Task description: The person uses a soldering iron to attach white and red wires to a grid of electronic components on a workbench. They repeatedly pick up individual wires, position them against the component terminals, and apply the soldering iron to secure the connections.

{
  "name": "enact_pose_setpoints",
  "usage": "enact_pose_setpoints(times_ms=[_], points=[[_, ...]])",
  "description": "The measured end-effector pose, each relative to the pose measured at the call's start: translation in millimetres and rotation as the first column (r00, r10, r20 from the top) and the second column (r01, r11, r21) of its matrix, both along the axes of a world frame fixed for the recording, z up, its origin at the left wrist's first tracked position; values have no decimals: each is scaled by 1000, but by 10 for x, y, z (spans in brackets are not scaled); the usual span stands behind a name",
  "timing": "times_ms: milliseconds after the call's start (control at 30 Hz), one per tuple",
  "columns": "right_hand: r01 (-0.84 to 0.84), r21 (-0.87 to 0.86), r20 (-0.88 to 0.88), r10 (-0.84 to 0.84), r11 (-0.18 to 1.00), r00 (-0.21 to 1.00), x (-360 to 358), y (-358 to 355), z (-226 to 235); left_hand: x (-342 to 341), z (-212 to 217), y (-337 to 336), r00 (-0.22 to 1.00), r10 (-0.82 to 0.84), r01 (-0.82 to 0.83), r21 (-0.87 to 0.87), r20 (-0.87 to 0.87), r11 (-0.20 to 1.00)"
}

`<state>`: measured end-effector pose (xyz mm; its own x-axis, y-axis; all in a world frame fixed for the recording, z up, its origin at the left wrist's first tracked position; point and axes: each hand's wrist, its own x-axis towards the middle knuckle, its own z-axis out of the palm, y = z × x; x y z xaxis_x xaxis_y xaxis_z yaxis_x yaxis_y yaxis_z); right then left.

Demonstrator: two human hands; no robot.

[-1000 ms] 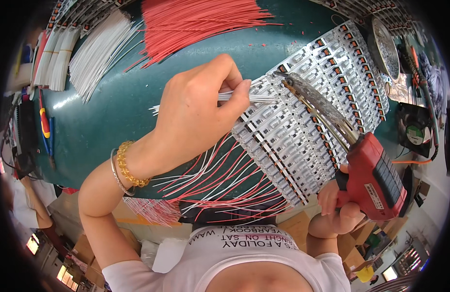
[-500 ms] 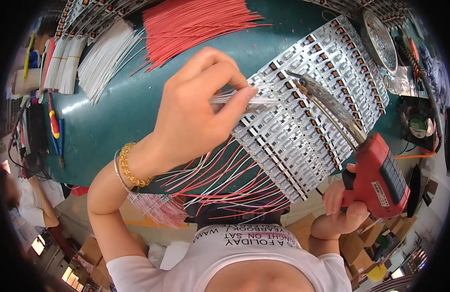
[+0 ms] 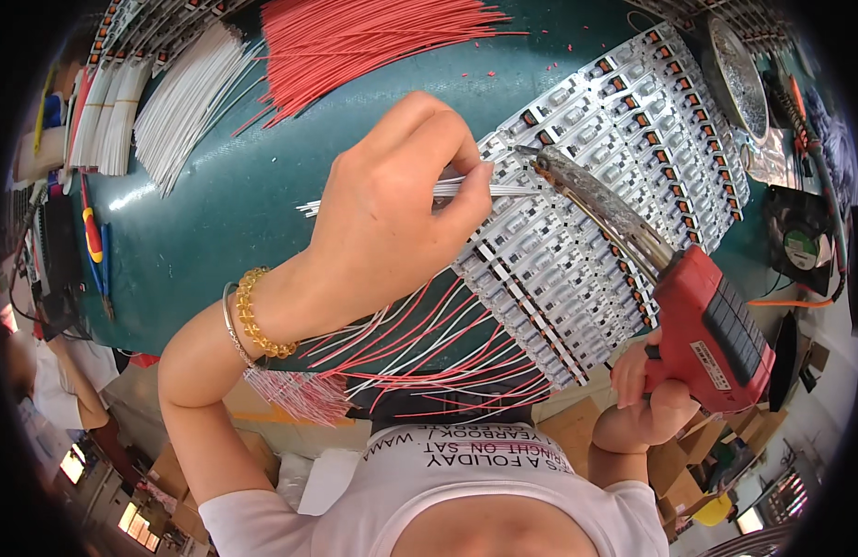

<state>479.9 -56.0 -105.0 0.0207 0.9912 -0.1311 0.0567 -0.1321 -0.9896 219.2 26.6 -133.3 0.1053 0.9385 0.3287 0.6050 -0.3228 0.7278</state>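
A small bunch of white wires (image 3: 510, 190) is pinched between the thumb and fingers of my left hand (image 3: 392, 200), with their ends reaching over the left edge of a panel of circuit boards (image 3: 596, 255). My right hand (image 3: 650, 401) is wrapped around the handle of a red soldering gun (image 3: 712, 334). Its dark tip (image 3: 526, 150) hovers over or touches the boards just beyond the wire ends; I cannot tell which. Red and white wires (image 3: 438, 348) fan out from the panel's near left edge, beneath my left wrist.
Piles of red wires (image 3: 364, 46) and white wires (image 3: 192, 107) lie at the back. A red-and-yellow-handled tool (image 3: 93, 234) is at the left. On the right stand a metal bowl (image 3: 737, 79) and a small black fan (image 3: 800, 243). Another person's arm (image 3: 76, 381) shows far left.
The soldering gun's tip has shifted left, nearer my left hand. My left hand has turned slightly, and the wires' back ends now show behind it. The whole view has shifted a little.
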Motion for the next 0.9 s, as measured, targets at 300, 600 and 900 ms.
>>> enact_pose_setpoints(times_ms=[300,600,900], points=[[30,49,-19,-29,998,999,-29,-5,13,5,-3,-4,1000,0,0,1,0,1000],[49,43,33,-50,998,998,-12,-37,-3,40,91,-47,999,23,-21,68,-40,997],[164,-40,-163,-169,986,972,30,-120,26,135,60,-53,995,-4,5,18,-103,1000]])
